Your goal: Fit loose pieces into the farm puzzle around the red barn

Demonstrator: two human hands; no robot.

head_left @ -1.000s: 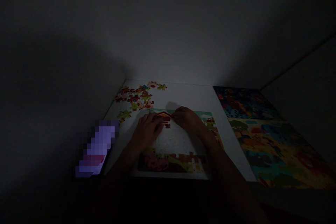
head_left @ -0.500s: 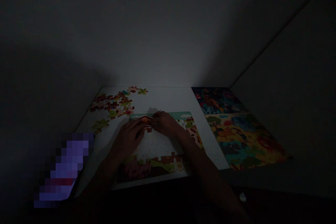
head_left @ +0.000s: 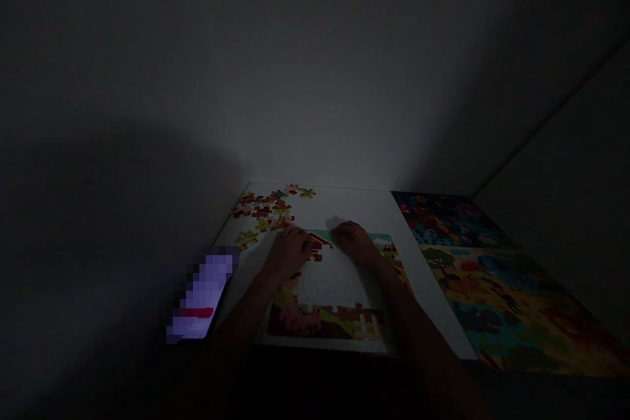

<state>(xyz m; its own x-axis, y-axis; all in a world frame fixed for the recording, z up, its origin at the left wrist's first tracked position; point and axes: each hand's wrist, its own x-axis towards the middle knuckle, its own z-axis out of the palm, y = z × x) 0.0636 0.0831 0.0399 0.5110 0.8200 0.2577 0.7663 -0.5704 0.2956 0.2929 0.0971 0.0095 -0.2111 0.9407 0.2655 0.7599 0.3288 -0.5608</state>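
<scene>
Dim light falls on a white bench (head_left: pixel 354 207) set in a corner. From the left: loose pieces (head_left: pixel 266 210) heaped at the far edge, then the left hand (head_left: pixel 288 252) and right hand (head_left: pixel 354 241), fingers together pressing a red piece (head_left: pixel 317 246) near the top edge of the puzzle board (head_left: pixel 327 292). Only its borders look filled; the middle is bare. A finished puzzle (head_left: pixel 492 275) lies rightmost.

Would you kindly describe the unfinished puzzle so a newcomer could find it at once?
On the white table, find the board beneath the left hand and right hand. That unfinished puzzle has a bare white middle; the finished puzzle beside it is fully coloured.
</scene>
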